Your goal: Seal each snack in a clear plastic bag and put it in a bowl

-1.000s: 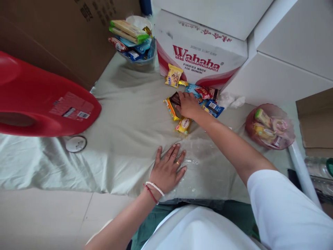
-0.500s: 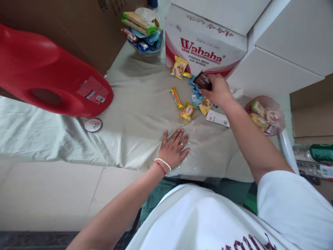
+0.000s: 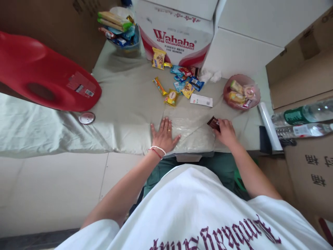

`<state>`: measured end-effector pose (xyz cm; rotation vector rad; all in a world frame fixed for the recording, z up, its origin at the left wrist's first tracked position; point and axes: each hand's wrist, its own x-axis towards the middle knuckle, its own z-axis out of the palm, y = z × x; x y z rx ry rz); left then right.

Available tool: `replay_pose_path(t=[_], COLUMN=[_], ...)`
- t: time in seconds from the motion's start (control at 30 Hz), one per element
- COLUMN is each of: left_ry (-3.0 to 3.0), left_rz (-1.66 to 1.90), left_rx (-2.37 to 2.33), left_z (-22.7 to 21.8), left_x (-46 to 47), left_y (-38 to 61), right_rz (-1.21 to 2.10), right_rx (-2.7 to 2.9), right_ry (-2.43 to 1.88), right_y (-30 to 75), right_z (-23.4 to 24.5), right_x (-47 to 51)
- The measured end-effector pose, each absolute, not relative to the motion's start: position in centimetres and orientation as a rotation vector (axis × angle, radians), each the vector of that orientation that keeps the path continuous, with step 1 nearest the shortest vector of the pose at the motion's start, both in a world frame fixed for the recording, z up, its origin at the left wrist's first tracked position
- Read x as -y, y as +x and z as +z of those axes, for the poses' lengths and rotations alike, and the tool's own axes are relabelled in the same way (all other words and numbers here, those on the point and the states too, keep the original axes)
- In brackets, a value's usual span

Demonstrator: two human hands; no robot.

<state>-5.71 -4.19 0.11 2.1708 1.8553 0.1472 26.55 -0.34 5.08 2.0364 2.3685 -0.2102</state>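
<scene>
My left hand [image 3: 163,134] lies flat with spread fingers at the left edge of a clear plastic bag [image 3: 189,133] near the table's front. In my right hand [image 3: 227,132] is a small dark brown snack packet [image 3: 213,123], pinched between thumb and fingers just right of the bag. Beyond both hands lies a loose group of wrapped snacks: a yellow packet [image 3: 171,97], a thin yellow-orange stick packet [image 3: 159,86], a blue packet [image 3: 197,83] and several others. A white packet with a barcode [image 3: 201,100] lies in front of them.
A pink bowl of snacks [image 3: 241,92] stands at the right, near plastic bottles [image 3: 299,116] and a white roll [image 3: 270,126]. A Wahaha carton [image 3: 177,41] is at the back. A filled snack bowl [image 3: 127,48], a red jug [image 3: 52,76] and a round disc [image 3: 86,118] are leftward.
My right hand has drawn the brown packet from the snack pile toward the table's front right. My left hand stays flat on the plastic. The camera view has shifted right.
</scene>
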Motion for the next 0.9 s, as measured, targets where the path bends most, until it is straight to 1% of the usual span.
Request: replay_pose_path(t=[0.07, 0.17, 0.3, 0.37, 0.5, 0.77, 0.9], left_ry=[2.179, 2.197, 2.200, 2.196, 2.187, 2.193, 2.125], left_rz=[0.136, 0.157, 0.222, 0.247, 0.256, 0.291, 0.314], left_rx=[-1.865, -1.863, -1.864, -1.871, -1.879, -1.875, -1.863], left_z=[0.1, -0.1, -0.4, -0.5, -0.5, -0.9, -0.8], left_x=[4.2, 4.1, 4.1, 4.1, 4.0, 4.1, 3.8], left_y=[-5.6, -5.4, -5.5, -5.5, -5.4, -5.6, -6.2], right_rz=[-0.306, -0.436, -0.491, -0.498, -0.485, -0.497, -0.570], right_rx=[-2.494, -2.653, -2.671, -2.646, -2.629, -2.595, -2.785], right_ry=[2.010, 1.767, 1.461, 1.381, 1.394, 1.462, 1.526], right_y=[25.7, 22.0, 17.4, 16.5, 16.4, 16.1, 18.4], right_z=[6.0, 7.0, 6.6, 6.0, 5.0, 4.9, 4.6], right_x=[-0.5, -1.4, -1.2, -0.9, -0.3, -0.3, 1.2])
